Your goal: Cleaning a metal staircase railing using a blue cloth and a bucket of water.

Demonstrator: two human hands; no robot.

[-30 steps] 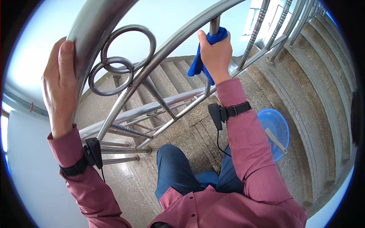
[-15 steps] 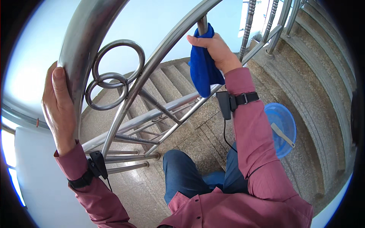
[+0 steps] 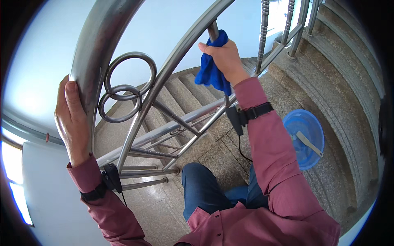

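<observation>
My left hand (image 3: 73, 123) grips the thick steel handrail (image 3: 92, 57) from its left side, the thumb on top and the other fingers mostly hidden. In my right hand (image 3: 228, 62) is a bunched blue cloth (image 3: 210, 71), wrapped round a thin metal baluster (image 3: 213, 31) under the curved lower rail (image 3: 183, 46). The thumb sticks out to the left over the cloth, and its loose end hangs below the palm. Between the two rails, two joined metal rings (image 3: 152, 67) sit between my hands.
A blue translucent basin (image 3: 289, 123) with a pale-handled tool (image 3: 308, 143) in it stands at the right by the curved stone steps (image 3: 328, 88). More stairs (image 3: 186, 92) descend beyond the railing. Twisted balusters (image 3: 264, 37) rise at the upper right.
My right hand has shifted slightly left and down with the cloth, whose hanging end is now more crumpled. My left hand keeps its hold on the handrail while the view shifts a little.
</observation>
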